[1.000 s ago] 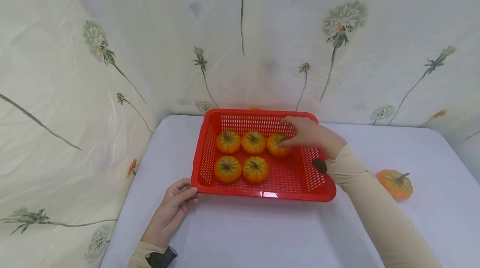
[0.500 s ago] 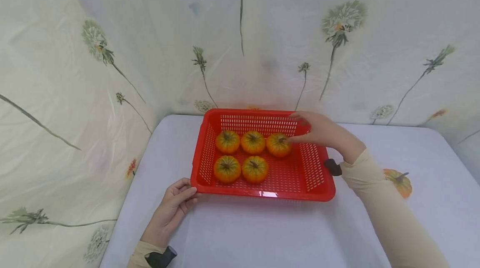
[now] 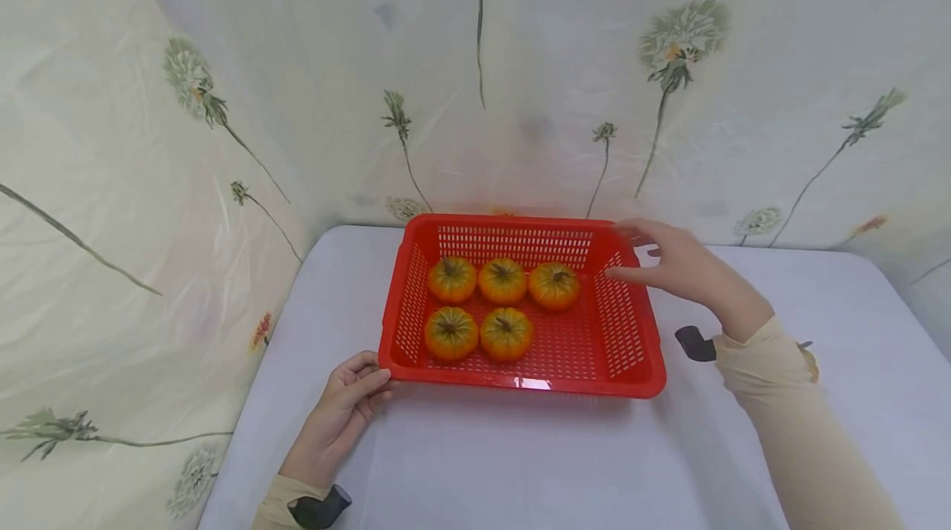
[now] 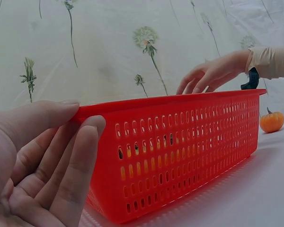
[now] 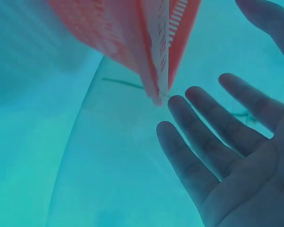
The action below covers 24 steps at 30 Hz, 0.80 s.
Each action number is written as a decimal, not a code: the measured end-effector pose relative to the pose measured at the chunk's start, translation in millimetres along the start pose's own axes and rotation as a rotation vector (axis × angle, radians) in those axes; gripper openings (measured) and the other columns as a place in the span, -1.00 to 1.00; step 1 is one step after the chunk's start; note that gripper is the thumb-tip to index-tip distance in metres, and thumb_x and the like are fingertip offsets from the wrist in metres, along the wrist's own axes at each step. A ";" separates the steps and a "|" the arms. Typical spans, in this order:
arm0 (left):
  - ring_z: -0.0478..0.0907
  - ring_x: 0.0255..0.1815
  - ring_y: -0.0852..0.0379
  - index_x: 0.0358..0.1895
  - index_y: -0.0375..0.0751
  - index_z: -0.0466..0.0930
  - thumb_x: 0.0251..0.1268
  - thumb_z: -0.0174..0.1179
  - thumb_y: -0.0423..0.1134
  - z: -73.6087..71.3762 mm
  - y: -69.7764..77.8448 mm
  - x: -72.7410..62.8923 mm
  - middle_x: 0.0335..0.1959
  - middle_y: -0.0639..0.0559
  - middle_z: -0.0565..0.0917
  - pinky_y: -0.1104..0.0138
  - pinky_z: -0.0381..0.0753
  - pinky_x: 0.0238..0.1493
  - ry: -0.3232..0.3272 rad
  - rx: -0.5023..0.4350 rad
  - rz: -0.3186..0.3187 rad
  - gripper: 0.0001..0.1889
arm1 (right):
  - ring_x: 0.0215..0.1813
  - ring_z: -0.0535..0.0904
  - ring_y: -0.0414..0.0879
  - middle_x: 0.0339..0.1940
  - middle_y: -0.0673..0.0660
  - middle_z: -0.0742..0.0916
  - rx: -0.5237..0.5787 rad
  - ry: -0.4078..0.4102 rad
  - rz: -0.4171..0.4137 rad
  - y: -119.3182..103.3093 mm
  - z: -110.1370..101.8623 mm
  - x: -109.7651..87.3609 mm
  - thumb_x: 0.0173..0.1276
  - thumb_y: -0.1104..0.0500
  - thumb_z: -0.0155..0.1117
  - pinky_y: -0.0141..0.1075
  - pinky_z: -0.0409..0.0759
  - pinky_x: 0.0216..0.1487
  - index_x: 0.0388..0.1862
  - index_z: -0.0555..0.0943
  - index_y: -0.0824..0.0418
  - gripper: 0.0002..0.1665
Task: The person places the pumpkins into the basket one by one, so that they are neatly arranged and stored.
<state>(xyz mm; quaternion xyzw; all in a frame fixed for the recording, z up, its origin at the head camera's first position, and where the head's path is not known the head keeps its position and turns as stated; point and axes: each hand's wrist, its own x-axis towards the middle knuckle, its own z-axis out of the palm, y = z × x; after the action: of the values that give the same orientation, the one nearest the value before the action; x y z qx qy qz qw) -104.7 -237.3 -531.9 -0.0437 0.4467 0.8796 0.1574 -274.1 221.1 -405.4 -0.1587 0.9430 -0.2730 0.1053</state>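
Note:
A red plastic basket (image 3: 461, 378) with slotted walls stands on the table. Inside sit several small orange pumpkins (image 3: 554, 289), a back row of three and two in front. My left hand (image 3: 343, 410) grips the basket's front left corner; the left wrist view shows the thumb on top of the rim and fingers below it. My right hand (image 3: 676, 270), fingers spread, holds nothing and hovers by the basket's right rim. In the right wrist view its fingertips (image 5: 165, 130) lie near the red wall. Another pumpkin (image 4: 272, 121) sits outside, right of the basket, mostly hidden by my sleeve in the head view.
The white tabletop (image 3: 505, 464) extends in front of the basket and to its right. A pale cloth (image 3: 535, 84) printed with dandelions hangs close behind the basket and along the left side.
My right hand has withdrawn rightward from the back right pumpkin to the basket's right rim, leaving that pumpkin in place. The sleeve now covers most of the outside pumpkin. My left hand stays put.

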 end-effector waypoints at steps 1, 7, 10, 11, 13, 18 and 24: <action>0.77 -0.20 0.23 -0.11 -0.07 0.63 0.54 0.09 -0.45 0.0 0.1 0.0 -0.19 0.10 0.76 0.49 0.76 -0.08 0.000 0.003 0.001 -0.81 | 0.41 0.46 0.26 0.44 0.25 0.56 -0.002 0.005 0.006 2.6 -1.3 -2.2 0.27 -0.20 0.50 0.30 0.62 0.25 0.54 0.34 0.08 -0.04; 0.77 -0.20 0.24 -0.11 -0.07 0.62 0.54 0.07 -0.47 -0.7 0.6 0.8 -0.20 0.11 0.76 0.50 0.76 -0.10 -0.022 0.003 0.017 -0.79 | 0.44 0.41 0.34 0.49 0.31 0.49 -0.018 0.037 0.064 19.6 -11.5 -19.5 0.28 -0.32 0.45 0.35 0.60 0.24 0.59 0.27 0.09 0.05; 0.77 -0.20 0.24 -0.11 -0.07 0.63 0.54 0.07 -0.47 -0.8 0.8 1.0 -0.20 0.11 0.76 0.50 0.76 -0.10 -0.022 0.002 0.018 -0.79 | 0.45 0.40 0.35 0.51 0.33 0.46 -0.030 0.055 0.081 29.3 -15.8 -28.0 0.29 -0.32 0.43 0.37 0.57 0.27 0.60 0.25 0.10 0.06; 0.77 -0.20 0.24 -0.11 -0.06 0.63 0.53 0.08 -0.46 -0.5 0.8 0.9 -0.20 0.11 0.76 0.50 0.76 -0.10 -0.019 0.003 0.016 -0.80 | 0.45 0.39 0.35 0.51 0.34 0.45 -0.035 0.061 0.084 32.7 -17.0 -30.7 0.30 -0.32 0.43 0.38 0.55 0.27 0.61 0.24 0.11 0.07; 0.77 -0.20 0.24 -0.11 -0.07 0.63 0.53 0.08 -0.46 0.0 0.9 0.9 -0.20 0.11 0.76 0.50 0.76 -0.10 -0.021 0.001 0.017 -0.79 | 0.46 0.37 0.38 0.52 0.36 0.43 -0.043 0.069 0.095 39.4 -19.1 -36.1 0.30 -0.34 0.42 0.41 0.53 0.28 0.62 0.22 0.12 0.09; 0.76 -0.21 0.24 -0.11 -0.07 0.63 0.53 0.08 -0.46 0.4 0.7 1.2 -0.20 0.11 0.76 0.50 0.76 -0.10 -0.025 0.001 0.016 -0.80 | 0.46 0.31 0.44 0.53 0.42 0.40 -0.053 0.083 0.143 55.9 -22.4 -51.6 0.25 -0.41 0.41 0.46 0.47 0.28 0.64 0.17 0.16 0.20; 0.76 -0.21 0.25 -0.12 -0.06 0.63 0.54 0.08 -0.45 -0.4 -0.2 1.2 -0.20 0.12 0.75 0.50 0.76 -0.10 -0.009 0.012 0.015 -0.80 | 0.42 0.26 0.51 0.50 0.48 0.39 -0.065 0.103 0.189 74.2 -23.9 -74.5 0.26 -0.39 0.41 0.51 0.43 0.25 0.62 0.18 0.23 0.20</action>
<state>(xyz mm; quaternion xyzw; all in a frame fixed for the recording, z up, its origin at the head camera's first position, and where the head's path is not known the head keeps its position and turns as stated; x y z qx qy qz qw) -105.9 -237.2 -532.6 -0.0353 0.4515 0.8783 0.1530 -229.7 318.6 -417.9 -0.0581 0.9663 -0.2389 0.0768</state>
